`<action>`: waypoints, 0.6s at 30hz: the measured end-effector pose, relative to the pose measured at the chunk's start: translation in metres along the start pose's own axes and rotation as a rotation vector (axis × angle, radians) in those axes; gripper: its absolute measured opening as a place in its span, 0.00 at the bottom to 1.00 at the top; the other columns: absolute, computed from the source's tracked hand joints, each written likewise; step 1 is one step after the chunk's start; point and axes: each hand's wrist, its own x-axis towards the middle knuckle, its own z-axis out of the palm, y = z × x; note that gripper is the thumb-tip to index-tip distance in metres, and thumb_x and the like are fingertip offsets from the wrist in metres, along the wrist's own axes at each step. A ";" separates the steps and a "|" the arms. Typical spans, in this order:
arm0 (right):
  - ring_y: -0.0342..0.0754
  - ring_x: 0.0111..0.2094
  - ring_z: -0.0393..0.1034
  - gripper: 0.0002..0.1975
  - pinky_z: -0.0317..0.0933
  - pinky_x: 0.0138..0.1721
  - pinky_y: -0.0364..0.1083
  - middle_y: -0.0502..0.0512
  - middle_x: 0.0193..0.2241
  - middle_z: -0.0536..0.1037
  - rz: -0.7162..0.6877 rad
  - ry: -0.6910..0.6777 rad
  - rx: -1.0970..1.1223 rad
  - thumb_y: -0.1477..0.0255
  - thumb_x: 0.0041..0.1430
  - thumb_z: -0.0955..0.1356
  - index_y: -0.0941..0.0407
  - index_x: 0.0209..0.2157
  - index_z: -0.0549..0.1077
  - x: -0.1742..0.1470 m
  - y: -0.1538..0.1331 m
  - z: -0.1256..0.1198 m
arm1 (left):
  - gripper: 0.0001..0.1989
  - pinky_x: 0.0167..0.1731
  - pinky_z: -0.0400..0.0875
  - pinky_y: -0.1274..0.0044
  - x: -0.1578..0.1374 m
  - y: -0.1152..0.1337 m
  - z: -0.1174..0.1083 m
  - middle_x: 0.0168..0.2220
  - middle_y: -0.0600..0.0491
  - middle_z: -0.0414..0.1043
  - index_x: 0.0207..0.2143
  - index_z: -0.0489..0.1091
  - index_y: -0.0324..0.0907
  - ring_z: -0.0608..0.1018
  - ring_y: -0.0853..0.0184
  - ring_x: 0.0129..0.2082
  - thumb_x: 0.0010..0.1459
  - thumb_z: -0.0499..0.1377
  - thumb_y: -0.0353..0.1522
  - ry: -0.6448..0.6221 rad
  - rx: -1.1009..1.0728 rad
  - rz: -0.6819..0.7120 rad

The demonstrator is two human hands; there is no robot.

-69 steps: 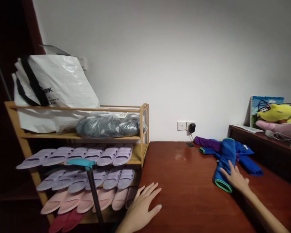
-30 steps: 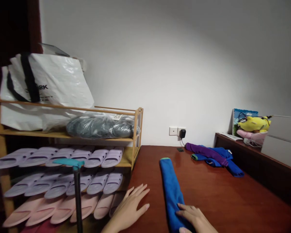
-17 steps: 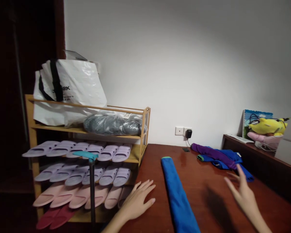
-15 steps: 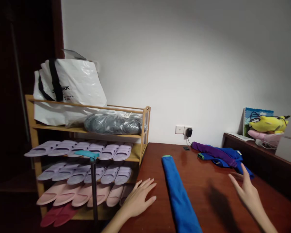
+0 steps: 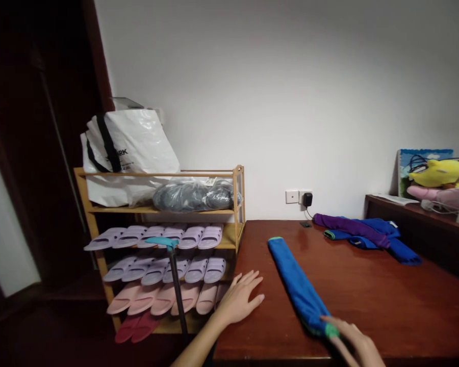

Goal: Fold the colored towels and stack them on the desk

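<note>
A long blue cloth tube (image 5: 296, 283) with green-trimmed ends lies on the brown table, running from the middle towards me. My right hand (image 5: 354, 339) is at its near end, with the fingers closed on the green edge, and the fabric is bunched there. To the left of the cloth, my left hand (image 5: 241, 299) rests by the table's left edge with its fingers spread, holding nothing. More blue cloth pieces (image 5: 405, 252) are heaped at the back right, with a purple cloth piece (image 5: 354, 228) lying across them.
Left of the table (image 5: 390, 295) stands a wooden shoe rack (image 5: 238, 204) with rows of slippers and a white bag (image 5: 141, 140) on top. A teal-topped pole (image 5: 176, 285) stands before it. A raised shelf (image 5: 390, 205) at right holds a yellow plush toy (image 5: 443, 172).
My right hand has come down and leftward from above the table onto the cloth tube's near end. My left hand stays spread at the table's left side. The view has shifted.
</note>
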 end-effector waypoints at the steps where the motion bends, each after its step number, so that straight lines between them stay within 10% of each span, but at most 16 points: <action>1: 0.53 0.48 0.69 0.21 0.64 0.49 0.48 0.51 0.46 0.75 0.108 0.099 0.106 0.53 0.54 0.63 0.49 0.44 0.73 0.004 0.005 -0.007 | 0.24 0.60 0.47 0.61 0.000 0.000 0.000 0.63 0.50 0.54 0.59 0.60 0.48 0.57 0.59 0.62 0.62 0.51 0.44 0.001 0.002 0.000; 5: 0.54 0.38 0.73 0.29 0.68 0.38 0.47 0.56 0.36 0.78 0.468 0.513 0.333 0.47 0.51 0.61 0.56 0.43 0.68 0.013 0.028 -0.032 | 0.24 0.60 0.47 0.60 0.000 0.001 -0.002 0.63 0.50 0.54 0.59 0.60 0.48 0.57 0.59 0.62 0.62 0.51 0.43 -0.011 0.003 -0.008; 9: 0.57 0.30 0.73 0.33 0.67 0.33 0.52 0.52 0.27 0.77 0.530 0.408 0.056 0.46 0.43 0.65 0.51 0.47 0.64 0.000 0.057 -0.059 | 0.24 0.60 0.47 0.60 -0.001 0.002 -0.003 0.63 0.50 0.54 0.59 0.61 0.47 0.56 0.60 0.62 0.61 0.51 0.43 -0.031 0.000 -0.015; 18: 0.55 0.54 0.62 0.25 0.56 0.50 0.56 0.57 0.53 0.68 -0.082 0.371 -0.514 0.57 0.58 0.60 0.48 0.56 0.58 0.003 0.015 -0.064 | 0.25 0.60 0.47 0.59 0.000 0.000 -0.002 0.63 0.48 0.55 0.58 0.61 0.47 0.57 0.59 0.62 0.61 0.51 0.43 -0.022 -0.013 -0.003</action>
